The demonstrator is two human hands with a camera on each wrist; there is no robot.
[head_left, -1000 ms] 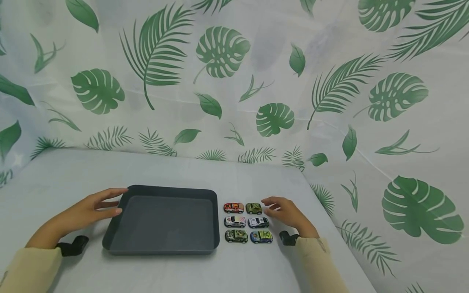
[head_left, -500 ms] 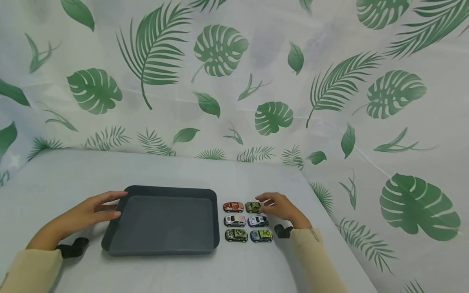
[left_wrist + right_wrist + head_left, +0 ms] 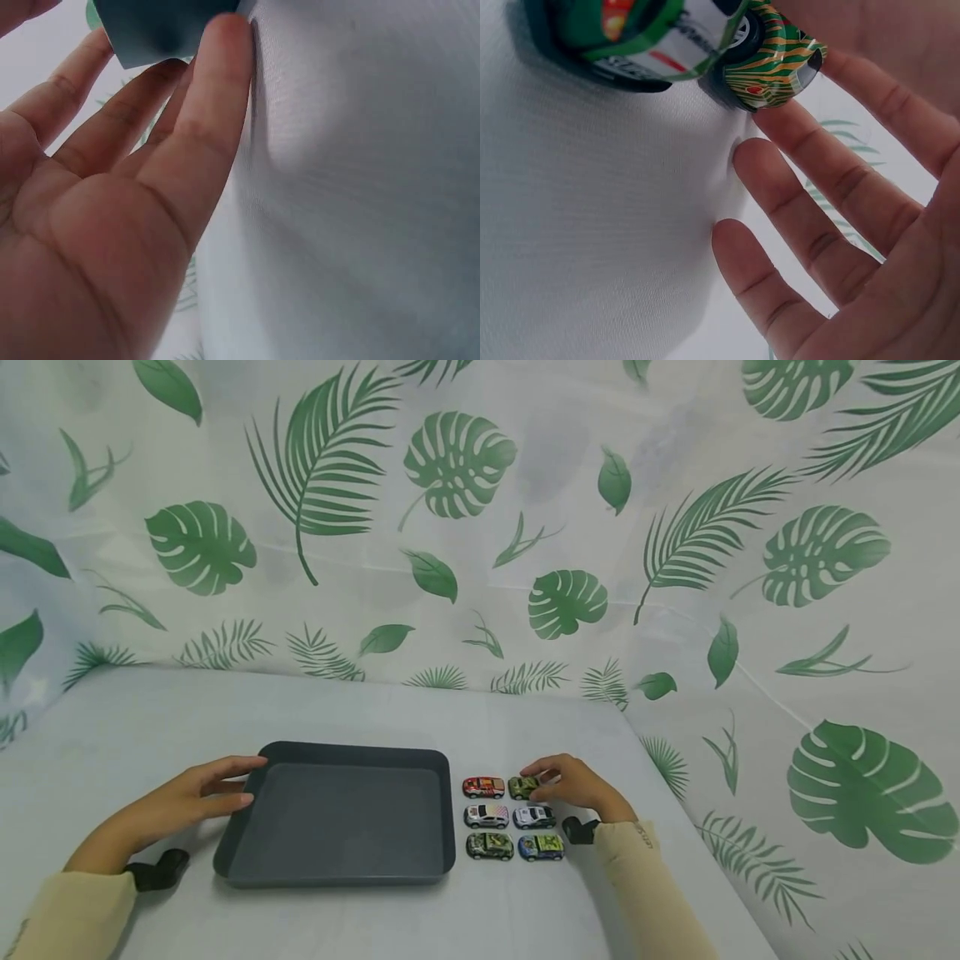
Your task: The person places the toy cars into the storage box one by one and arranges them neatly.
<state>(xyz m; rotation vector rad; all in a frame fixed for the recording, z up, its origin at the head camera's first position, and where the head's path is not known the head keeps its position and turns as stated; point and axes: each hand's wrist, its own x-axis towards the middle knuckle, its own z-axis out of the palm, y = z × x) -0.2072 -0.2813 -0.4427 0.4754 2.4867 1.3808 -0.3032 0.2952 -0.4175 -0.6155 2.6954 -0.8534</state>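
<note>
In the head view, a dark grey rectangular tray [image 3: 447, 802] lies on the white table. My left hand [image 3: 180, 795] is at its left side, fingertips and thumb at the rim; the left wrist view has long, loosely extended fingers beside the tray wall [image 3: 154, 34]. To the right of the tray, small toy cars stand in two columns. At the back right one, green and patterned [image 3: 521, 788], my right hand [image 3: 573, 783] pinches between thumb and fingers. That car's orange-and-green striped end [image 3: 776, 67] shows in the right wrist view, with the lower fingers spread away from it.
Beside the green car is a red toy car [image 3: 483, 787]. Two white toy cars follow, one pink-patterned [image 3: 486, 816], one black-and-white [image 3: 535, 817]. Nearest are a camouflage toy car [image 3: 490, 846] and a blue-and-green one [image 3: 541, 847]. A leaf-print cloth [image 3: 480, 552] hangs behind.
My right hand has moved left onto the green toy car, its fingers closing around it. The left hand has stayed at the tray's rim, and the view has shifted slightly.
</note>
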